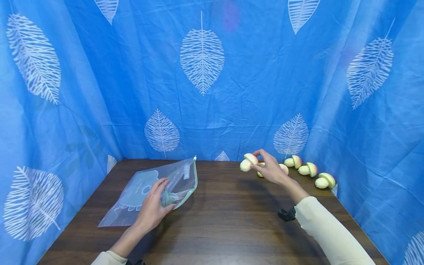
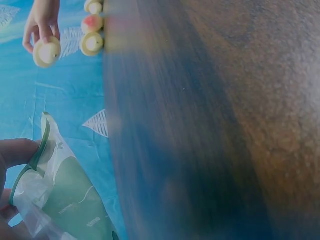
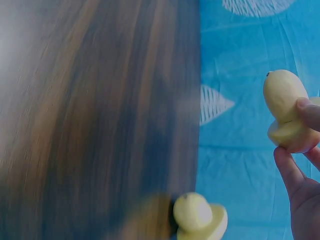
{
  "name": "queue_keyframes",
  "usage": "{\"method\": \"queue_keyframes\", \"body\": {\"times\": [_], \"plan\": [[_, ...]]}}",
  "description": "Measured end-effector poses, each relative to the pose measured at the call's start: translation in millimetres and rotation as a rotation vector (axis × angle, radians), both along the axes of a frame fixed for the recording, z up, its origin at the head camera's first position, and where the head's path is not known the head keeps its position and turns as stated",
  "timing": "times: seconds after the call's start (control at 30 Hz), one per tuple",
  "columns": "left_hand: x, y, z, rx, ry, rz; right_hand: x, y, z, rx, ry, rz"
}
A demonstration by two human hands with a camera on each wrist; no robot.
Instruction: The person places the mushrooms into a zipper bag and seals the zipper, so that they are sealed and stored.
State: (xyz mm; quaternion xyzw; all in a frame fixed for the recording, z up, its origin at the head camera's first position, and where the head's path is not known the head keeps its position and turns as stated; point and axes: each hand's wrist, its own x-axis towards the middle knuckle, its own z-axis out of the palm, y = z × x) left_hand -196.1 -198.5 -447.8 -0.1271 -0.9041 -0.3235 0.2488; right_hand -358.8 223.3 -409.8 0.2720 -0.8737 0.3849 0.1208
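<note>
A clear zip bag point(image 1: 130, 191) with a green edge and a pale green print lies at a slant on the left of the table. My left hand point(image 1: 153, 207) grips it near its mouth; in the left wrist view the thumb and fingers hold the green-edged rim point(image 2: 44, 142). My right hand point(image 1: 272, 170) pinches a pale yellow toy mushroom point(image 1: 248, 162) above the back of the table. In the right wrist view, thumb and fingers clasp that mushroom point(image 3: 283, 95) by its cap, its rounded stem uncovered. Whether the bag's mouth is parted is hard to tell.
Several similar mushrooms lie along the back right of the table, such as one near the corner point(image 1: 324, 181) and another behind it point(image 1: 308, 169); the right hand partly covers others. A blue leaf-print cloth point(image 1: 232, 103) surrounds the brown wooden table point(image 1: 225, 228).
</note>
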Motion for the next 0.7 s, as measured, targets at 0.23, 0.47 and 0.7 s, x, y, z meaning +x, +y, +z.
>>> {"method": "queue_keyframes", "body": {"times": [0.23,0.47,0.7], "plan": [[0.2,1.4,5.6,-0.006,-0.002,-0.001,1.6,-40.1,5.5,-0.048,0.003,0.073],[-1.1,1.2,10.2,0.000,0.013,-0.005,3.4,-79.5,10.0,-0.072,-0.003,0.145],[-0.2,0.7,13.8,0.014,0.010,-0.008,2.7,-110.1,14.9,-0.113,-0.021,0.210]]}}
